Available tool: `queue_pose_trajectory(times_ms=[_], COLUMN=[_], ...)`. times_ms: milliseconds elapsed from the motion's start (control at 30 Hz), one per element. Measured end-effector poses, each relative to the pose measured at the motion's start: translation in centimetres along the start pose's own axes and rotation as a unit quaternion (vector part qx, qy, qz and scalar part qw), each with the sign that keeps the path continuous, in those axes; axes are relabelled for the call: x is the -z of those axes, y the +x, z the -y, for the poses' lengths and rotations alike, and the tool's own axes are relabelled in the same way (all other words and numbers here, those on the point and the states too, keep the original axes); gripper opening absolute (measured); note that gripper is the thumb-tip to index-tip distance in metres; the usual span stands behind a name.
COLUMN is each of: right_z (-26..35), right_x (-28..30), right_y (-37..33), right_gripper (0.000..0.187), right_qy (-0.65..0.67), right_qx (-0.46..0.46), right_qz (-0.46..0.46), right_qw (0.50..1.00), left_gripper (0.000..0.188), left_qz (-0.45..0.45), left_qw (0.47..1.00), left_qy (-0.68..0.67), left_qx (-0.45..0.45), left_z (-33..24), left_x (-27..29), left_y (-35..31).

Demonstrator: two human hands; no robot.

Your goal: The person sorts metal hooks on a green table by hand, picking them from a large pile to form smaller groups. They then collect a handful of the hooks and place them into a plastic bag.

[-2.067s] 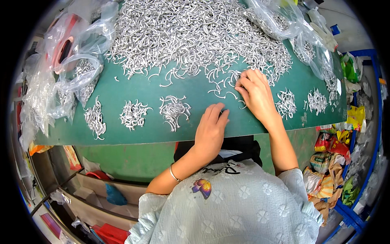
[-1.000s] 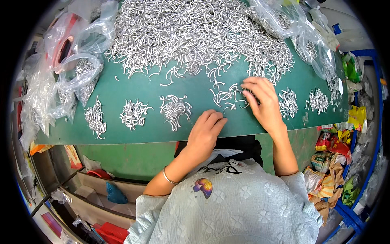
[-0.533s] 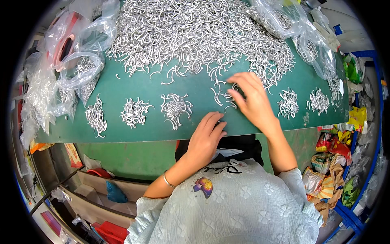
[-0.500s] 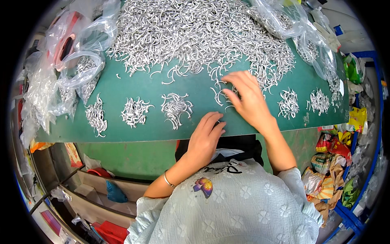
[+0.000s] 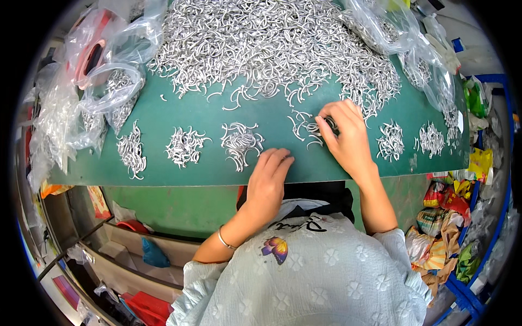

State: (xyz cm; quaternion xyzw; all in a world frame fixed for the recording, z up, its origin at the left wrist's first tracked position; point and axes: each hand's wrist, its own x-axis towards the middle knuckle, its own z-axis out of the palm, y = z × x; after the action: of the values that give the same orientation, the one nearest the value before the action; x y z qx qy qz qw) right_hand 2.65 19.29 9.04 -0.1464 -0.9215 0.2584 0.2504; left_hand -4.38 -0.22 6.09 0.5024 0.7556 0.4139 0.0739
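Note:
Small curved silver metal pieces make a broad heap (image 5: 261, 49) across the far side of the green table (image 5: 190, 114). My right hand (image 5: 350, 133) is over a loose scatter of these pieces (image 5: 304, 127) right of centre, its fingers bent and the thumb tip close to them. Whatever lies between those fingertips cannot be made out. My left hand (image 5: 267, 176) rests at the near table edge, fingers stretched forward, just right of a small pile (image 5: 239, 145). It holds nothing that I can see.
Two more small piles, a left pile (image 5: 132, 152) and a middle-left pile (image 5: 185, 146), lie to the left; a right pile (image 5: 390, 141) and a far-right pile (image 5: 431, 139) lie opposite. Clear plastic bags (image 5: 114, 81) crowd the left side, and another bag (image 5: 386, 27) the right. Shelves with packets (image 5: 435, 217) stand beyond.
My right hand has shifted a little to the right and its fingers have drawn in toward the thumb. My left hand has moved slightly left, nearer the small pile. The view has shifted slightly.

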Motion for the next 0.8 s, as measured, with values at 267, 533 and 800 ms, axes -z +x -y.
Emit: queue_pose_trajectory(times_ms=[267,533,800], right_z=[-0.6,0.4,0.3], right_x=[1.7,0.4,-0.1], right_y=[-2.8,-1.8,-2.1], right_gripper=[0.014,0.016,0.014], right_qy=[0.128,-0.112,-0.119], right_qx=[-0.174,0.034,0.055], right_qz=[0.046,0.078,0.070], right_qw=[0.975,0.990,0.989], left_gripper=[0.029,0.043,0.036], left_qz=[-0.047,-0.095,-0.099], left_qw=[0.990,0.983,0.978], left_qy=[0.126,0.126,0.174], left_qx=[0.045,0.094,0.057], left_z=[0.5,0.4,1.5], left_x=[1.1,2.2,0.8], left_y=[1.4,0.7,1.9])
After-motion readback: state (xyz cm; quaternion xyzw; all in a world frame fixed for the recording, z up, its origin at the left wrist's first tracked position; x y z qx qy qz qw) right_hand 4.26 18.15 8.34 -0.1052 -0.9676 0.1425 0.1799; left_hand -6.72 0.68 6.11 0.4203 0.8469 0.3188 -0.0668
